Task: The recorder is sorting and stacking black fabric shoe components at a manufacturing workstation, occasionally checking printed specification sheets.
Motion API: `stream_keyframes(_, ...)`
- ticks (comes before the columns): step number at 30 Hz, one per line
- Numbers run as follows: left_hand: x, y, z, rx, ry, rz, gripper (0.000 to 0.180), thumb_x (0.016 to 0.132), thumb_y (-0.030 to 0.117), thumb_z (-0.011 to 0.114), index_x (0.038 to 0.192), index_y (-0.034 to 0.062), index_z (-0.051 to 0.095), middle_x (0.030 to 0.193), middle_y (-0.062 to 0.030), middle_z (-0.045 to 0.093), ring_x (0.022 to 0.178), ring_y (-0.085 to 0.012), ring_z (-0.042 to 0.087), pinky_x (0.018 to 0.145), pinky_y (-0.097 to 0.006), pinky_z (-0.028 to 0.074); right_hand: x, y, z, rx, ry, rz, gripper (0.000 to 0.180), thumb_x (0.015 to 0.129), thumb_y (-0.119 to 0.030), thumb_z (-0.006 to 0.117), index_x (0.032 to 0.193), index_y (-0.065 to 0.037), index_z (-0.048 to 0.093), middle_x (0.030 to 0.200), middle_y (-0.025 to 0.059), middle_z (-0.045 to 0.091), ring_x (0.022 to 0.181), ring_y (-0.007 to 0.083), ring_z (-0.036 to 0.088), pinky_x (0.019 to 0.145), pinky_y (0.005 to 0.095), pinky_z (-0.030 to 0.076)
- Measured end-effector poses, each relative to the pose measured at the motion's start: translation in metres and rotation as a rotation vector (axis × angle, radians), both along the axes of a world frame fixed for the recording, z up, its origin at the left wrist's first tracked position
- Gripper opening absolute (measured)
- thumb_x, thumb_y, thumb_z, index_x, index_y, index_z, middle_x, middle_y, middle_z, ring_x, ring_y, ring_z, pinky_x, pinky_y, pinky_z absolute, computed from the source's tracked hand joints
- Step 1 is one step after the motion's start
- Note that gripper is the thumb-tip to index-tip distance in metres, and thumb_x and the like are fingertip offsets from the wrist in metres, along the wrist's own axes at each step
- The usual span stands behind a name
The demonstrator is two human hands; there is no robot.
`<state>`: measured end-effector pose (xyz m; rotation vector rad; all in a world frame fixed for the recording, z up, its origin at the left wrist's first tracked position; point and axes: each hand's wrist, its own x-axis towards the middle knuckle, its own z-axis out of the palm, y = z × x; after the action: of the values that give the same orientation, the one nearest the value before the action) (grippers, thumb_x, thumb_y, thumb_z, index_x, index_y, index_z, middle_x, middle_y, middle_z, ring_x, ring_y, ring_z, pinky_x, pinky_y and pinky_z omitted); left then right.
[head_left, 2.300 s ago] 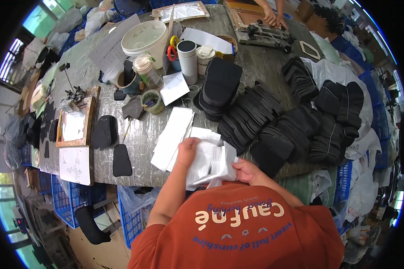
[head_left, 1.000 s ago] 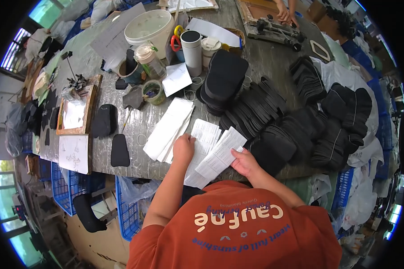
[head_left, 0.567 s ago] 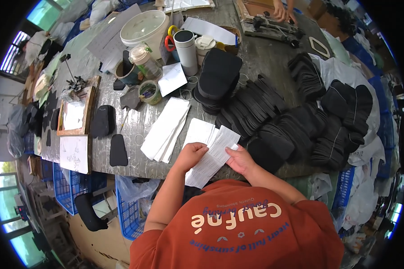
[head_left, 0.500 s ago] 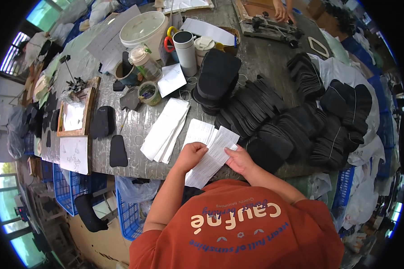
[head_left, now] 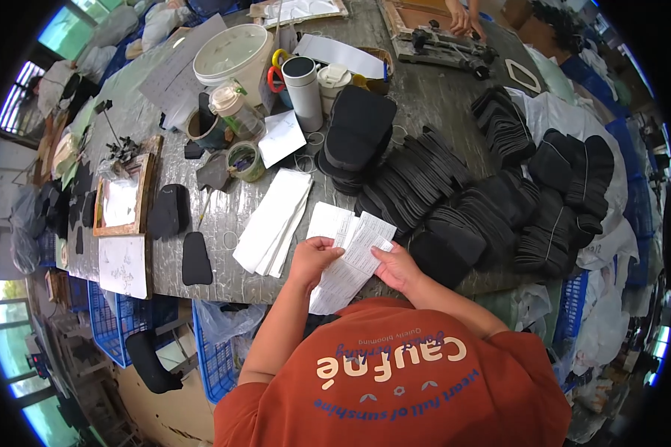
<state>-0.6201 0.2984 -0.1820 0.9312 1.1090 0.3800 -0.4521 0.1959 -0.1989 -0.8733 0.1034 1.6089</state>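
Note:
Two overlapping sheets of printed paper (head_left: 361,249) are spread between my hands at the table's near edge. My left hand (head_left: 317,259) pinches their left side, thumb on top. On the right edge, my right hand (head_left: 397,267) grips the papers with its thumb over the front. A folded stack of white paper (head_left: 273,223) lies on the table just left of my left hand. Close to my right hand sit stacks of black foam pads (head_left: 443,253), some fanned out in rows. A taller pile of black pads (head_left: 358,127) stands beyond the papers.
Behind are a white bucket (head_left: 235,56), a tumbler (head_left: 303,93), a plastic jug (head_left: 235,108) and a small tub (head_left: 244,160). A wooden screen frame (head_left: 123,197) is at left. Another person's hands (head_left: 466,18) work at the far right. Blue crates (head_left: 212,357) stand below the table edge.
The view has shifted slightly. Both hands still hold the papers in nearly the same place, with little visible movement.

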Motion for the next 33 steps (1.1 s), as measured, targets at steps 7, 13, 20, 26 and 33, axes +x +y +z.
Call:
stream_keyframes(7, -0.009, 0.016, -0.009, 0.188, 0.258, 0.036, 0.024, 0.074, 0.007, 0.068, 0.095, -0.0033, 0.061, 0.079, -0.0063, 0.062, 0.069, -0.0132, 0.056, 0.066, -0.024, 0.045, 0.0, -0.006, -0.002, -0.064, -0.035, -0.037, 0.035, 0.089, 0.003, 0.04, 0.123, -0.001, 0.04, 0.122, 0.014, 0.049, 0.113, 0.0294, 0.049, 0.097, 0.0452, 0.039)
stream_keyframes(13, 0.003, 0.004, 0.011, 0.442, 0.141, -0.132, 0.024, 0.078, 0.011, 0.065, 0.095, -0.0068, 0.062, 0.084, -0.0094, 0.065, 0.079, -0.0159, 0.058, 0.076, -0.027, 0.044, 0.002, -0.01, -0.003, -0.029, -0.027, -0.021, 0.034, 0.088, 0.005, 0.043, 0.122, 0.0, 0.041, 0.119, 0.0146, 0.051, 0.111, 0.0292, 0.051, 0.094, 0.0445, 0.041)
stream_keyframes(20, 0.007, -0.004, 0.008, 0.05, -0.049, -0.024, 0.019, 0.074, -0.001, 0.065, 0.092, -0.0058, 0.062, 0.08, -0.0077, 0.063, 0.072, -0.0119, 0.057, 0.067, -0.023, 0.046, -0.001, -0.007, -0.001, -0.003, -0.072, -0.018, 0.033, 0.087, 0.005, 0.045, 0.12, 0.0, 0.043, 0.118, 0.0144, 0.052, 0.109, 0.0283, 0.052, 0.093, 0.0439, 0.043)
stream_keyframes(26, 0.003, 0.005, -0.001, 0.115, -0.014, 0.101, 0.02, 0.072, 0.0, 0.068, 0.09, -0.0042, 0.061, 0.076, -0.0054, 0.062, 0.066, -0.0105, 0.057, 0.064, -0.021, 0.045, -0.001, -0.006, -0.002, -0.025, -0.083, -0.062, 0.033, 0.087, 0.005, 0.046, 0.119, 0.0, 0.043, 0.118, 0.0147, 0.053, 0.109, 0.0282, 0.052, 0.093, 0.0441, 0.043)
stream_keyframes(33, -0.01, 0.022, -0.016, 1.105, 0.577, -0.008, 0.027, 0.08, 0.013, 0.064, 0.099, -0.0054, 0.061, 0.095, -0.02, 0.063, 0.091, -0.0298, 0.059, 0.08, -0.033, 0.045, 0.0, -0.009, -0.002, -0.039, -0.079, -0.058, 0.033, 0.087, 0.005, 0.045, 0.12, 0.001, 0.043, 0.118, 0.0154, 0.052, 0.108, 0.0288, 0.053, 0.093, 0.0444, 0.043)
